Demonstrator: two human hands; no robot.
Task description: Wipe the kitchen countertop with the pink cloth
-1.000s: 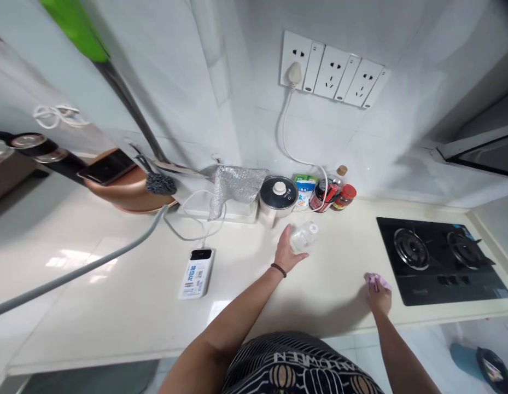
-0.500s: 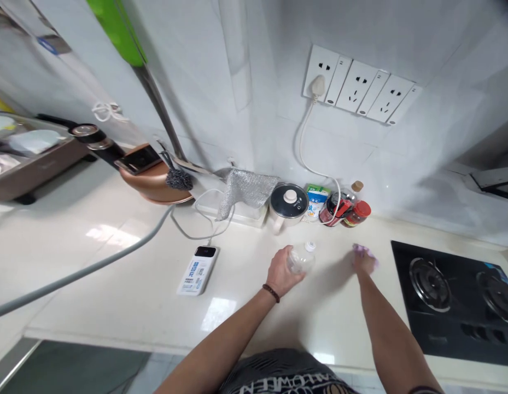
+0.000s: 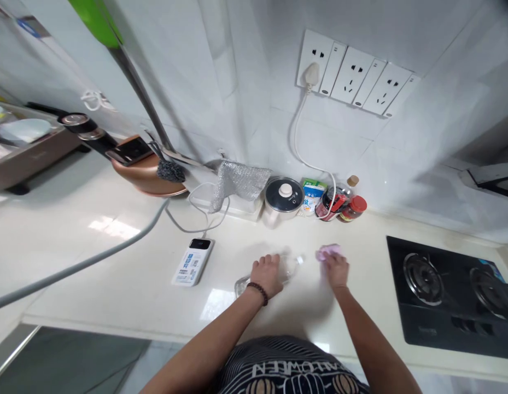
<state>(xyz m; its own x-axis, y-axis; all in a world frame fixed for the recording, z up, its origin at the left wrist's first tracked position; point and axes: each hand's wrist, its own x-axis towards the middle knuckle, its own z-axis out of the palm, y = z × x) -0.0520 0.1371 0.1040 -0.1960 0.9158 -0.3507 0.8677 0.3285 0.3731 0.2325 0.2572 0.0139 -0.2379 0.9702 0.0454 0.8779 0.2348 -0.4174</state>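
Left-hand grip [image 3: 267,275] is wrapped round a clear plastic bottle [image 3: 287,267] tipped sideways, right-hand grip [image 3: 336,268] has a crumpled pale pink cloth [image 3: 330,250] on the glossy cream surface [image 3: 366,262]. Flat black gas hob [image 3: 430,328] sits off right, btw.

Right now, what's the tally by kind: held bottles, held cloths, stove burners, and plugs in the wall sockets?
Held bottles: 1, the clear bottle in the left hand
Held cloths: 1, the pink cloth in the right hand
Stove burners: 2
Plugs in wall sockets: 1
Total: 5
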